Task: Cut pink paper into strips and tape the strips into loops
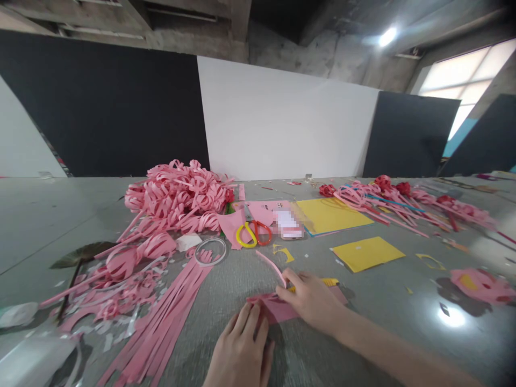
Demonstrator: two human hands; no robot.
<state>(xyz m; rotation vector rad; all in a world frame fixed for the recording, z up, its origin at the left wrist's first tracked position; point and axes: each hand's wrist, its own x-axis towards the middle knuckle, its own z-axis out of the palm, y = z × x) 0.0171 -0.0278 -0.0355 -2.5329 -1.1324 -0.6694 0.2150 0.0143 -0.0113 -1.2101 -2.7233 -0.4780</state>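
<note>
My left hand lies with its fingers stretched out, the tips on the left end of a pink paper sheet. Above the sheet's far edge, my right hand is closed, thumb and forefinger pinching a thin pink paper strip that curves away toward the back. A yellow-handled tool, perhaps a craft knife, passes beneath or behind the right hand; whether that hand also holds it is hidden. Beyond the hands lie scissors with one yellow and one red handle loop.
Pink paper strips and a roll of tape lie left, before a heap of pink paper loops. A phone is behind. Yellow sheets and a pink paper flower lie right.
</note>
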